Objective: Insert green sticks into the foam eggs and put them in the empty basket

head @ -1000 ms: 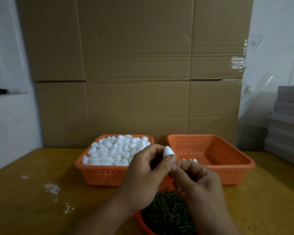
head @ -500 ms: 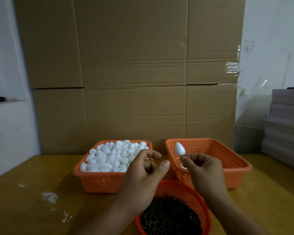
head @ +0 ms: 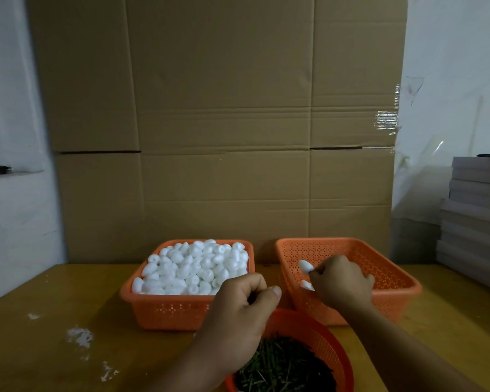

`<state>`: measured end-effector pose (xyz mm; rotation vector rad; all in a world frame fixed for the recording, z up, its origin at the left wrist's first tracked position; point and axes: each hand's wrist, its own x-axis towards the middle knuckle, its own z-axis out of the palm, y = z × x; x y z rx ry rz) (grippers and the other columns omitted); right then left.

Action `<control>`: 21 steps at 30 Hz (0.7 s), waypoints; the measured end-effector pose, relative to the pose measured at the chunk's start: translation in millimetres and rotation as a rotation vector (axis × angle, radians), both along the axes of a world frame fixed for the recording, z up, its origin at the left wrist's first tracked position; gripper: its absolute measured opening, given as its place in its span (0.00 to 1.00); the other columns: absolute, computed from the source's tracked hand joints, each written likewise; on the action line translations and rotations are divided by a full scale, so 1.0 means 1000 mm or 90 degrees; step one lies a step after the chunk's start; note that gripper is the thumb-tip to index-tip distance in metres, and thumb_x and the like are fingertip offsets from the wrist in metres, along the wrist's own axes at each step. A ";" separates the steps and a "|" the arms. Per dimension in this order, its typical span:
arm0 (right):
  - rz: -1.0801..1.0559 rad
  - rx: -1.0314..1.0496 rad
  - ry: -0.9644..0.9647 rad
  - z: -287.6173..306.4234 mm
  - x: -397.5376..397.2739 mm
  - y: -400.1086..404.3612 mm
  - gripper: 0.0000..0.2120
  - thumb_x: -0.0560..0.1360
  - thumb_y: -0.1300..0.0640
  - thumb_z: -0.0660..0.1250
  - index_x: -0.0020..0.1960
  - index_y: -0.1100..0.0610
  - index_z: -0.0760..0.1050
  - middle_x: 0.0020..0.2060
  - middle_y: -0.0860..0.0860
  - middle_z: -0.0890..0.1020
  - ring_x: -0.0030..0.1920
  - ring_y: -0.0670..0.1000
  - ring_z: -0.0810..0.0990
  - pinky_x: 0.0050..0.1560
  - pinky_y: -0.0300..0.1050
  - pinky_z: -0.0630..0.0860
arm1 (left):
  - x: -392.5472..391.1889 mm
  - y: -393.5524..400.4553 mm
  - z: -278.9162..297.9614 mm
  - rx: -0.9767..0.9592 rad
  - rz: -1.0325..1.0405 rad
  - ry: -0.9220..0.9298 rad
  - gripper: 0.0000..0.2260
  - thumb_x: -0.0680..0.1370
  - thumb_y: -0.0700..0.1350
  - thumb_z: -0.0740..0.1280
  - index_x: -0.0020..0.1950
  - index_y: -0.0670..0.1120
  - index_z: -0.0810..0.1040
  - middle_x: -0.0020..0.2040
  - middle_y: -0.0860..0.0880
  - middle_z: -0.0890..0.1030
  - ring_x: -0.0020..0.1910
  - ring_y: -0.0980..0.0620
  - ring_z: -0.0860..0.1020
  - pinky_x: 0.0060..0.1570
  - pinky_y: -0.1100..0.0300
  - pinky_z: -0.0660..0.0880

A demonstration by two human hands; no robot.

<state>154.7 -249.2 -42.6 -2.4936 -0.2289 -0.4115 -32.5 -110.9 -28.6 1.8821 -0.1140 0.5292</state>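
Egg (head: 305, 265) sat pinched in my right hand (head: 341, 281) over the basket (head: 393, 278), ready to drop; my left hand (head: 239, 315), loosely curled and empty, needed another egg next.

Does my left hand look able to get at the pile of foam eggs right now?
Probably yes. The left hand holds nothing and hovers at the near rim of the open-topped left basket, with the foam eggs heaped just beyond it, uncovered.
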 end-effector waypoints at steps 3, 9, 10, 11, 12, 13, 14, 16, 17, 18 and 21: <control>-0.008 -0.033 0.031 -0.001 0.005 0.003 0.23 0.76 0.35 0.65 0.34 0.53 0.75 0.31 0.48 0.80 0.43 0.53 0.80 0.64 0.60 0.64 | 0.000 0.000 0.000 0.011 0.005 -0.002 0.19 0.82 0.47 0.66 0.30 0.50 0.68 0.28 0.45 0.70 0.29 0.52 0.68 0.31 0.60 0.67; -0.032 -0.048 0.069 -0.007 0.012 0.007 0.23 0.74 0.32 0.65 0.44 0.53 0.77 0.38 0.49 0.82 0.48 0.53 0.81 0.68 0.63 0.62 | -0.002 -0.002 0.002 0.019 -0.001 -0.004 0.20 0.81 0.47 0.67 0.32 0.43 0.67 0.29 0.44 0.69 0.30 0.51 0.67 0.32 0.57 0.67; -0.036 -0.047 0.073 -0.007 0.013 0.008 0.23 0.74 0.32 0.65 0.44 0.53 0.76 0.39 0.49 0.82 0.49 0.53 0.80 0.69 0.63 0.62 | -0.001 -0.002 0.002 0.020 -0.001 -0.005 0.20 0.81 0.47 0.67 0.32 0.42 0.68 0.29 0.44 0.69 0.30 0.51 0.67 0.33 0.57 0.67; -0.038 -0.047 0.075 -0.007 0.014 0.008 0.23 0.73 0.32 0.66 0.45 0.53 0.75 0.39 0.49 0.82 0.50 0.53 0.80 0.69 0.63 0.62 | -0.001 -0.002 0.002 0.021 -0.001 -0.006 0.20 0.81 0.47 0.67 0.32 0.42 0.68 0.29 0.43 0.69 0.30 0.51 0.67 0.33 0.57 0.67; -0.039 -0.049 0.079 -0.007 0.014 0.008 0.23 0.73 0.32 0.66 0.45 0.53 0.75 0.39 0.49 0.82 0.51 0.53 0.80 0.68 0.63 0.62 | -0.001 -0.002 0.001 0.023 0.001 -0.007 0.20 0.81 0.46 0.68 0.32 0.42 0.68 0.29 0.44 0.69 0.30 0.51 0.68 0.33 0.56 0.68; -0.040 -0.053 0.084 -0.007 0.015 0.008 0.23 0.73 0.32 0.66 0.46 0.53 0.74 0.40 0.48 0.82 0.52 0.54 0.80 0.68 0.62 0.62 | -0.001 -0.001 0.001 0.026 0.003 -0.008 0.20 0.81 0.46 0.68 0.32 0.42 0.68 0.29 0.44 0.70 0.30 0.51 0.68 0.34 0.56 0.68; -0.041 -0.057 0.089 -0.006 0.016 0.008 0.22 0.73 0.32 0.66 0.46 0.53 0.74 0.41 0.49 0.82 0.52 0.54 0.79 0.68 0.62 0.62 | 0.000 -0.001 0.001 0.029 0.004 -0.009 0.20 0.81 0.46 0.68 0.32 0.42 0.69 0.28 0.44 0.70 0.29 0.52 0.68 0.34 0.56 0.68; -0.047 -0.066 0.099 -0.005 0.016 0.008 0.22 0.73 0.33 0.67 0.48 0.53 0.74 0.44 0.49 0.83 0.54 0.54 0.79 0.68 0.62 0.62 | 0.000 -0.001 0.000 0.034 0.003 -0.009 0.20 0.81 0.46 0.69 0.32 0.43 0.69 0.28 0.45 0.70 0.29 0.52 0.68 0.33 0.56 0.68; -0.050 -0.069 0.105 -0.005 0.016 0.009 0.22 0.72 0.33 0.68 0.48 0.53 0.74 0.45 0.49 0.83 0.55 0.55 0.79 0.68 0.62 0.62 | 0.000 -0.001 0.000 0.035 0.002 -0.008 0.20 0.81 0.46 0.69 0.31 0.43 0.69 0.28 0.45 0.70 0.29 0.52 0.68 0.33 0.56 0.68; -0.053 -0.073 0.112 -0.004 0.017 0.009 0.22 0.72 0.34 0.68 0.49 0.53 0.74 0.46 0.50 0.83 0.56 0.55 0.79 0.68 0.62 0.62 | 0.000 -0.001 0.000 0.037 0.001 -0.006 0.19 0.81 0.46 0.69 0.32 0.43 0.69 0.28 0.45 0.70 0.29 0.52 0.68 0.34 0.56 0.68; -0.054 -0.084 0.137 -0.003 0.018 0.009 0.22 0.72 0.34 0.68 0.51 0.53 0.74 0.49 0.51 0.83 0.57 0.56 0.78 0.67 0.61 0.63 | 0.000 -0.001 -0.001 0.045 -0.003 0.008 0.18 0.80 0.47 0.69 0.32 0.44 0.70 0.28 0.46 0.71 0.29 0.53 0.69 0.35 0.56 0.69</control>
